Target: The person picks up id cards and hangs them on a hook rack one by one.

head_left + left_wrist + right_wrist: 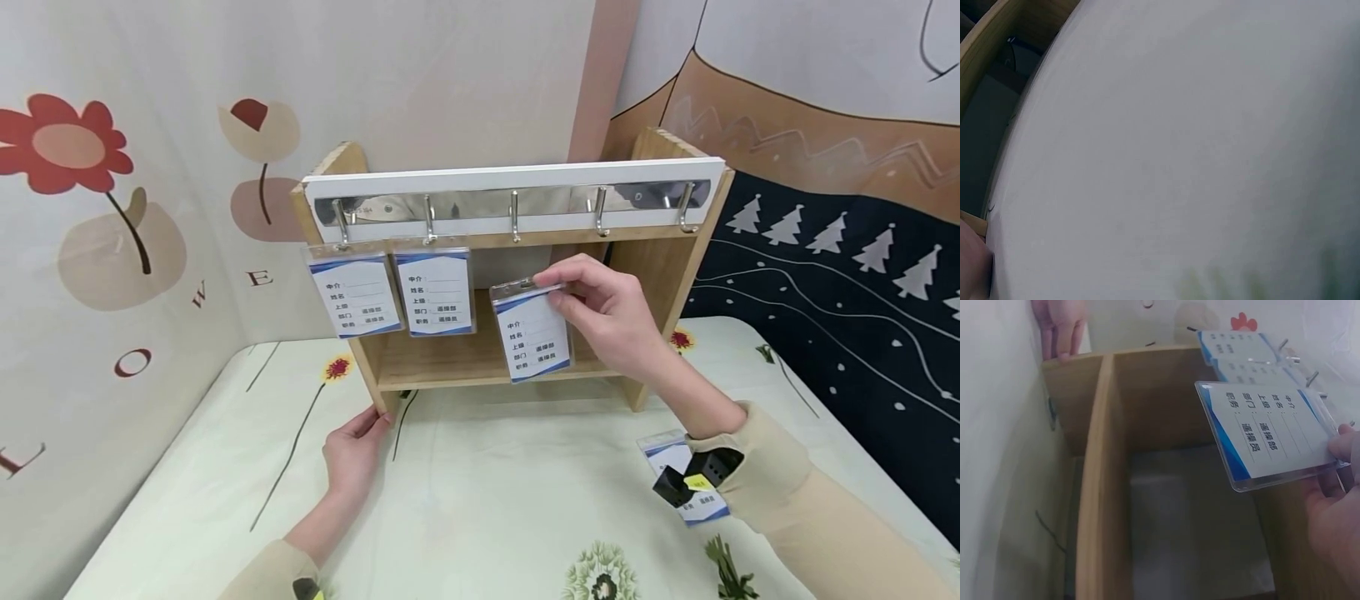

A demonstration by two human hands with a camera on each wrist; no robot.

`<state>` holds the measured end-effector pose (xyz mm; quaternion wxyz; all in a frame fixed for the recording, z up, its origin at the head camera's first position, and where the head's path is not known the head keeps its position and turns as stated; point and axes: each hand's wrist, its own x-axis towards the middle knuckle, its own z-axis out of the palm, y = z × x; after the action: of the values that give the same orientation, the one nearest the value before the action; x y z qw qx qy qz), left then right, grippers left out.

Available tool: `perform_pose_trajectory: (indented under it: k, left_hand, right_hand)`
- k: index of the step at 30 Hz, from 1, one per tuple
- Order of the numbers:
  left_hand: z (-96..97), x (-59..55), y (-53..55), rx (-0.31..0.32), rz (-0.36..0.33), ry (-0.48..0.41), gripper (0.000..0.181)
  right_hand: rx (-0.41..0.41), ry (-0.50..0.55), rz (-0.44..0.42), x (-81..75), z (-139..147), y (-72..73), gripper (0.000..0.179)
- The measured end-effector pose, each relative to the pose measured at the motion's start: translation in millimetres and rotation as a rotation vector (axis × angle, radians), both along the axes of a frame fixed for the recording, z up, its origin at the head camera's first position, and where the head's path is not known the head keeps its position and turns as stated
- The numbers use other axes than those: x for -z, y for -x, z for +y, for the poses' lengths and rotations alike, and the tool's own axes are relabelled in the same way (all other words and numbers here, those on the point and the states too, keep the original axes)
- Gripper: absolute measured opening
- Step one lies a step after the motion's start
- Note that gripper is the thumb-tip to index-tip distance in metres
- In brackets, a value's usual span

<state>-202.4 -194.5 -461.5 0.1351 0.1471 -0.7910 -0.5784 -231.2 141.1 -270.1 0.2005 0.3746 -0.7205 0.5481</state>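
Note:
My right hand (603,312) pinches the top right corner of a clear-sleeved name badge (534,335) between thumb and fingers, in front of the wooden rack (442,367). The badge hangs slightly tilted, below the middle hook (514,218). In the right wrist view the badge (1266,434) faces the camera with its blue corners showing. Two similar badges, a left one (356,296) and a second one (435,293), hang from the two leftmost hooks. Down at the rack's lower left leg, my left hand (355,454) grips the wood with thumb and fingers.
Another badge (708,504) lies on the flowered tablecloth (480,500), partly under my right wrist. Two bare hooks, one (602,212) right of the middle and one (686,208) at the far right, stick out from the metal strip. A patterned curtain (450,75) stands behind the rack.

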Motion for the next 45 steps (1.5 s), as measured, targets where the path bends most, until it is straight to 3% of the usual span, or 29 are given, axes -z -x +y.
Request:
perform_pose_trajectory:
  k: [13, 25, 45]
  left_hand:
    - [0.9, -1.0, -0.5, -0.001, 0.008, 0.000, 0.036]
    - [1.8, -1.4, -0.5, -0.004, 0.001, 0.002, 0.036]
    - [1.1, -3.1, -1.6, -0.006, -0.005, 0.005, 0.036]
  right_hand:
    - [0.031, 0.177, 0.145, -12.9, -22.4, 0.0, 0.023]
    - [0.082, 0.192, 0.196, -17.8, -29.6, 3.4, 0.027]
    - [0.176, 0.131, 0.092, -21.1, -29.3, 0.5, 0.030]
